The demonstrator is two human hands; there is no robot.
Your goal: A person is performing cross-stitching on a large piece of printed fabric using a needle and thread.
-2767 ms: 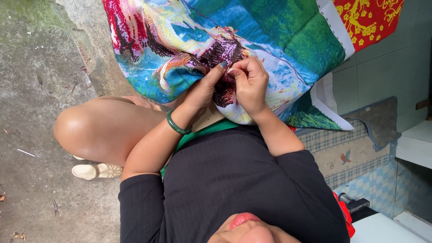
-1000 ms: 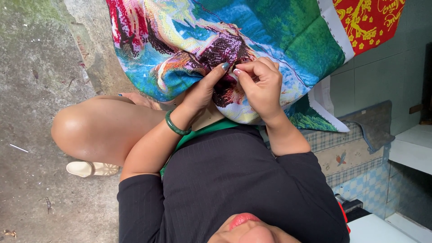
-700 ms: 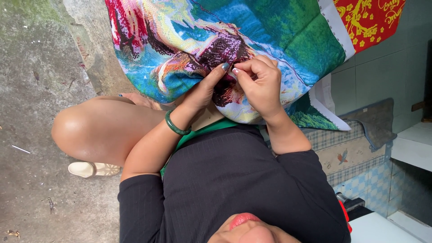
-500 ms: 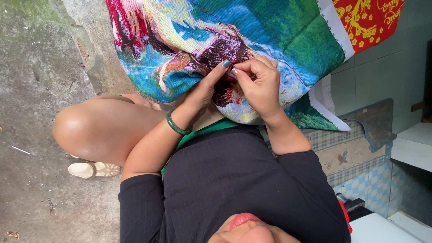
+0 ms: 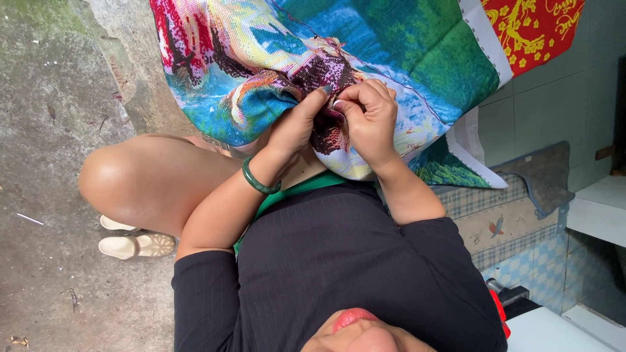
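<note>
A large cross-stitch cloth in blue, green, pink and purple lies over my lap and runs up past the frame's top. My left hand, with a green bangle on its wrist, grips a bunched fold of the cloth from the left. My right hand is right beside it, fingertips pinched together on the dark purple patch of stitching. The two hands touch at the fingertips. Any needle or thread is too small to make out.
My bare knee juts left over a rough concrete floor, with pale sandals below it. A red and gold cloth hangs top right. A tiled wall, a patterned cushion and a white ledge lie to the right.
Both hands stay on the same purple patch. My right hand has made small shifts against the cloth, and the fold under my left hand has bunched slightly.
</note>
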